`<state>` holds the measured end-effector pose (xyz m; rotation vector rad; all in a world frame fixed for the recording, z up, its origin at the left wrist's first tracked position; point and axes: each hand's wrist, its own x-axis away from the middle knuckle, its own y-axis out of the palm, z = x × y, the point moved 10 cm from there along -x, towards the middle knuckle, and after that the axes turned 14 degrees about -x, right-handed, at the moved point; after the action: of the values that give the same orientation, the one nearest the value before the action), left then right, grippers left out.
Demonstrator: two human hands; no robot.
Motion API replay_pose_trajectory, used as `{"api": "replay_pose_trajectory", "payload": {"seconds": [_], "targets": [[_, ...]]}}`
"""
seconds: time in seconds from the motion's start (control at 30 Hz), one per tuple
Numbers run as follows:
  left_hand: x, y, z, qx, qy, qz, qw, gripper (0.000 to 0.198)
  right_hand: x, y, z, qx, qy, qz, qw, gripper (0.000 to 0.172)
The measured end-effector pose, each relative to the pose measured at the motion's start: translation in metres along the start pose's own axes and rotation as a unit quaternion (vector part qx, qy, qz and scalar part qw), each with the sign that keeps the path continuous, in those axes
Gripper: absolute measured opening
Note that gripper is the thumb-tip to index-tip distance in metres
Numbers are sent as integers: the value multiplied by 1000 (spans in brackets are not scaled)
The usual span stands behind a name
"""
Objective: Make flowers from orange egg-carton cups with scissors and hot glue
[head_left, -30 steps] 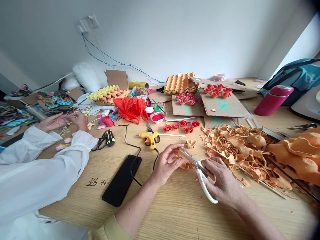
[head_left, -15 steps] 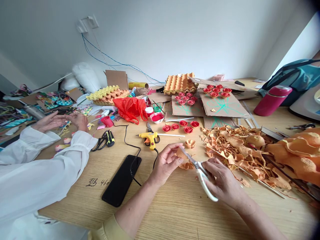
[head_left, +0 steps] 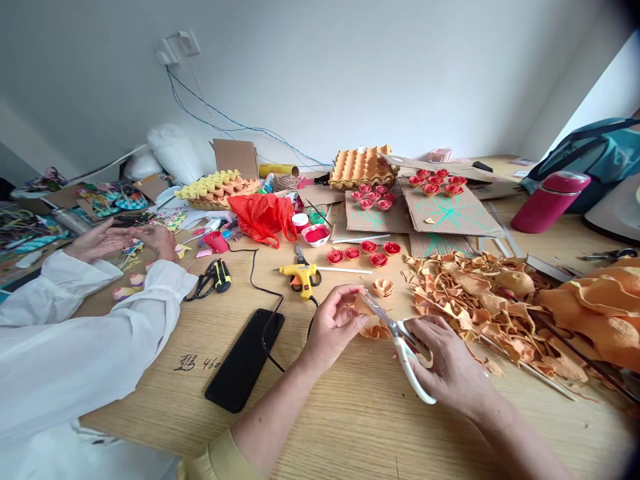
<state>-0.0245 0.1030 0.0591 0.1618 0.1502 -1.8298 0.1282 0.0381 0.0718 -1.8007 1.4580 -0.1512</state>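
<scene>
My left hand (head_left: pixel 336 325) pinches a small orange piece of egg carton (head_left: pixel 363 305) between thumb and fingers. White-handled scissors (head_left: pixel 411 363) are in my right hand (head_left: pixel 447 363), their blades at the edge of that piece. Just below the blades an orange carton cup (head_left: pixel 376 332) lies on the table, partly hidden. An unpainted orange carton flower (head_left: pixel 383 287) sits a little beyond. Behind it stand several red-painted carton flowers (head_left: pixel 369 247).
Orange carton scraps (head_left: pixel 467 293) are heaped at the right. A yellow glue gun (head_left: pixel 301 275) and a black phone (head_left: pixel 245 360) with a cable over it lie left of my hands. At far left a co-worker's white sleeves (head_left: pixel 160 300) reach over the table. A pink bottle (head_left: pixel 550 202) stands at right.
The scissor blades have drawn closer together on the orange piece. My hands stay in nearly the same place; the whole view has shifted slightly.
</scene>
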Motion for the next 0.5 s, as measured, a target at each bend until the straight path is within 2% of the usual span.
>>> {"api": "replay_pose_trajectory", "payload": {"seconds": [0.5], "targets": [[-1,-2,3,-37,41,7,998,38,2,2,1,14,-16,-13,1000,26]]}}
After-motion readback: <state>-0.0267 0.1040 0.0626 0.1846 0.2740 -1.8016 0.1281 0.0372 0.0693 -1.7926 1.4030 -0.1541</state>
